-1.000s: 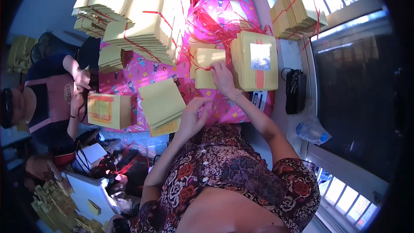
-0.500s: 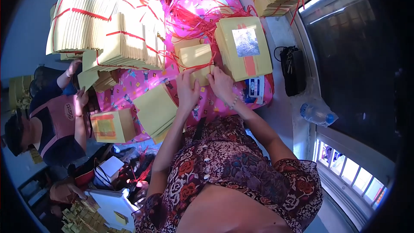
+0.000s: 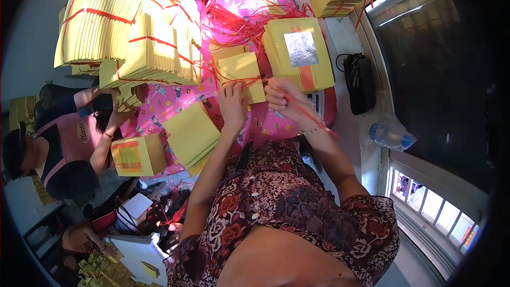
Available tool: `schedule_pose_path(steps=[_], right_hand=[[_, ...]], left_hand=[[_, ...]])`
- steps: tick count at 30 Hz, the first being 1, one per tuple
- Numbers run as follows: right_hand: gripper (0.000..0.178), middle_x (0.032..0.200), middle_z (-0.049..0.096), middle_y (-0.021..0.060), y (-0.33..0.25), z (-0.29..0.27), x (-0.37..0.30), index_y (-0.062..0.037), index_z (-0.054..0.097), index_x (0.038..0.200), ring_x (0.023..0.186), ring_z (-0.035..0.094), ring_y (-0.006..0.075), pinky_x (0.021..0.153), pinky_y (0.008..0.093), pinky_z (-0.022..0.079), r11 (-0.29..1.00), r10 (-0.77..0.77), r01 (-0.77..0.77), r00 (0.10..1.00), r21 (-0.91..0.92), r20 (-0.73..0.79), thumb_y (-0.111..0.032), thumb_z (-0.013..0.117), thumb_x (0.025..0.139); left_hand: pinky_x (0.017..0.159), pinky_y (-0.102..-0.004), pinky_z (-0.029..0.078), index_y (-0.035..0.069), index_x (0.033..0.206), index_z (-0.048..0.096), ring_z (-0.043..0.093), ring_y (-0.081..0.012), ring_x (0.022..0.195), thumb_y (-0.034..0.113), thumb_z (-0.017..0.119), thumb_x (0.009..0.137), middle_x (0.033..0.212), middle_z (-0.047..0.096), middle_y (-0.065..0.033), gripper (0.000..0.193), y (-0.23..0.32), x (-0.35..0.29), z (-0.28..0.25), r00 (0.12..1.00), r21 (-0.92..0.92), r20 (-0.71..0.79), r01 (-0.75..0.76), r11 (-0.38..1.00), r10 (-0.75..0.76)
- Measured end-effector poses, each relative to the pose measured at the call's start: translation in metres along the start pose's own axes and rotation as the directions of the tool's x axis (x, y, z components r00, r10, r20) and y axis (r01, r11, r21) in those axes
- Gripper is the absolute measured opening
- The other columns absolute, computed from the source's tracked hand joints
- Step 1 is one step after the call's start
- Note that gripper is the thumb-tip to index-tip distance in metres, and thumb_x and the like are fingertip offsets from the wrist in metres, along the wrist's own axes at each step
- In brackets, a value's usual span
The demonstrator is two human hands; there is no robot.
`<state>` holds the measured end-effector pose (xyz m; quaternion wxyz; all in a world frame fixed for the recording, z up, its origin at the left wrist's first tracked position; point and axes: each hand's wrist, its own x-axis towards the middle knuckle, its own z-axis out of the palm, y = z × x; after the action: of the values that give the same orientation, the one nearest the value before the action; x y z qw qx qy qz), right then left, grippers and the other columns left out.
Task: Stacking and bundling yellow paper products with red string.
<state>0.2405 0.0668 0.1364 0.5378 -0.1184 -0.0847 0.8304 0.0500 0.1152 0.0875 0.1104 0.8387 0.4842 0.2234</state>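
A small stack of yellow paper [image 3: 239,67] lies on the pink patterned cloth [image 3: 167,107] in front of me, with a red ribbon across it. My left hand [image 3: 232,107] holds the stack's near left edge, fingertips over the ribbon. To the right of the stack, my right hand [image 3: 287,103] is closed on a red ribbon [image 3: 308,110], whose loose end trails down past my wrist. A larger yellow paper stack [image 3: 273,48] with a pale picture on top stands just beyond this hand. Loose yellow sheets [image 3: 191,134] lie left of my left forearm.
Tall ribbon-tied yellow stacks [image 3: 101,18] rise at the far left. Tangled red ribbons [image 3: 239,21] cover the far cloth. A co-worker [image 3: 69,149] handles yellow paper at left. On the right ledge are a black pouch [image 3: 361,90] and a plastic bottle [image 3: 388,135].
My right hand has closed on the red ribbon and drawn it to the right, off the stack's edge. My left hand has stayed by the stack. The co-worker's hands have moved right.
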Motion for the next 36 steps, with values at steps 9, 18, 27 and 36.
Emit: schedule_pose_path(steps=[9,18,27,36], right_hand=[[0.020,0.065,0.040,-0.0029,-0.026,0.014,-0.023,-0.0100,0.046,0.079,0.052,0.038,0.0073,0.050,0.0237,0.035,0.974,-0.152,0.150,0.988,0.168,-0.004,-0.020,0.048,0.097],[0.015,0.083,0.057,0.0026,0.025,-0.006,0.004,-0.0052,0.054,0.099,0.069,0.057,0.0131,0.060,0.0287,0.047,0.771,-0.451,0.151,0.815,-0.619,-0.363,-0.019,0.053,0.095],[0.022,0.095,0.054,0.0161,0.040,-0.043,0.051,-0.0060,0.049,0.100,0.077,0.062,0.0375,0.065,0.0476,0.050,-0.366,-0.671,-0.296,0.741,-0.882,0.029,-0.014,0.062,0.085],[0.017,0.088,0.054,0.0150,0.024,-0.065,0.053,-0.0047,0.049,0.093,0.074,0.060,0.0357,0.062,0.0461,0.049,-0.411,-0.667,-0.193,0.730,-0.891,0.149,-0.012,0.062,0.084]], left_hand=[[0.092,-0.0431,0.043,0.005,0.118,0.056,0.050,-0.0340,0.106,0.008,0.074,0.069,0.114,0.055,-0.0139,0.053,-0.001,-0.001,-0.004,1.000,0.006,-0.026,-0.004,1.000,0.004],[0.080,-0.0411,0.046,0.007,0.104,0.062,0.056,-0.0325,0.094,0.007,0.071,0.075,0.094,0.058,-0.0143,0.030,-0.019,0.029,-0.001,1.000,-0.052,-0.030,-0.004,0.999,0.002],[0.070,-0.0385,0.045,0.007,0.086,0.063,0.056,-0.0292,0.077,0.011,0.070,0.080,0.079,0.054,-0.0096,0.010,-0.016,0.042,-0.013,0.989,-0.233,-0.138,0.009,0.972,-0.042],[0.075,-0.0340,0.045,0.005,0.088,0.061,0.054,-0.0244,0.084,0.005,0.067,0.082,0.093,0.051,-0.0090,0.009,0.006,0.040,-0.059,0.926,-0.248,-0.376,-0.129,0.960,0.028]])
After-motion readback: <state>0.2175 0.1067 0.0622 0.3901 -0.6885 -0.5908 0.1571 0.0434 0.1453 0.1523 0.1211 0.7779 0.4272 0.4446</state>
